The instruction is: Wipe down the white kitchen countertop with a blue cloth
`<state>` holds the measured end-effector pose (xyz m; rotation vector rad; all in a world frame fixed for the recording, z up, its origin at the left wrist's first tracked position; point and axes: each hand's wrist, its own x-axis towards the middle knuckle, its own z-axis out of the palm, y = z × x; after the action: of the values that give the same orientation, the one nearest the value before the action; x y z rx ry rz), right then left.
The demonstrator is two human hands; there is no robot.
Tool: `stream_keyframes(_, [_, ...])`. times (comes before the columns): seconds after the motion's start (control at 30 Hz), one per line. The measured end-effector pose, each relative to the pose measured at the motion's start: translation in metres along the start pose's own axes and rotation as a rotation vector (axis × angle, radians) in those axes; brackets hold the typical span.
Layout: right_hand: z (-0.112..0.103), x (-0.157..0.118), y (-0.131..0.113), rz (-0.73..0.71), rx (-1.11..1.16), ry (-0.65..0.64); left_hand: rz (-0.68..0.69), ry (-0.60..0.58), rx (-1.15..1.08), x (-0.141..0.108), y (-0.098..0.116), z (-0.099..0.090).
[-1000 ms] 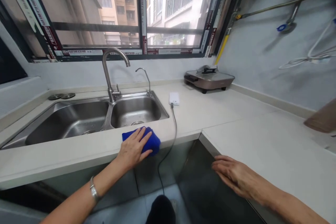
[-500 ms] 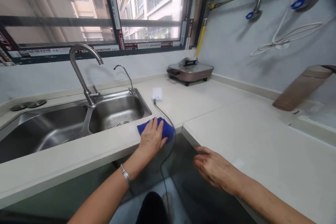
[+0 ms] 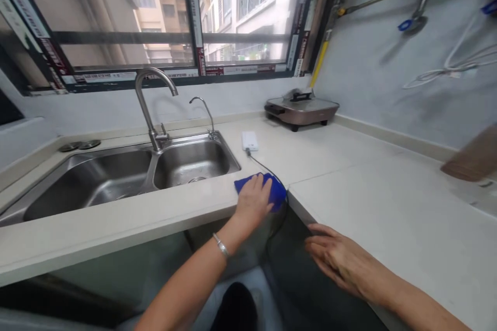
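My left hand [image 3: 254, 201] lies over a bunched blue cloth [image 3: 276, 191] on the front strip of the pale counter, just right of the sink. The fingers press down on the cloth, and part of it is hidden under them. A dark cable [image 3: 269, 169] runs from a white power bank-like device [image 3: 249, 140] past the cloth's right side and over the edge. My right hand [image 3: 336, 253] is at the front edge of the right-hand counter [image 3: 373, 201], its fingers extended and holding nothing visible.
A double-bowl steel sink [image 3: 194, 160] with a large tap [image 3: 145, 108] and a small tap [image 3: 207, 111] is on the left. An electric pan with a glass lid [image 3: 305, 111] stands in the back corner. A brown bottle [image 3: 471, 158], blurred, is at the far right.
The view has swung left, so most things appear farther right. My left hand and the blue cloth have moved slightly right, away from the sink. The right hand stays by the edge.
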<state>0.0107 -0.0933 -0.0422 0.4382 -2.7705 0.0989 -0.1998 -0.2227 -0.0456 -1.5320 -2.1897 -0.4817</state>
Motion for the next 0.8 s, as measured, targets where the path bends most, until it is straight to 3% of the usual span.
stream_keyframes(0.17, [-0.004, 0.001, -0.001, 0.025, 0.115, -0.029, 0.008, 0.003, 0.053, -0.039, -0.032, -0.027])
stream_keyframes(0.4, [-0.006, -0.003, -0.002, 0.014, 0.107, -0.010, 0.024, -0.048, 0.205, -0.113, -0.094, -0.081])
stream_keyframes(0.67, [-0.004, -0.006, 0.000, -0.025, 0.063, -0.027, -0.111, -0.074, 0.318, -0.215, -0.173, -0.148])
stream_keyframes(0.8, [0.003, -0.009, 0.005, -0.117, -0.028, 0.021, -0.236, -0.082, 0.372, -0.266, -0.203, -0.177])
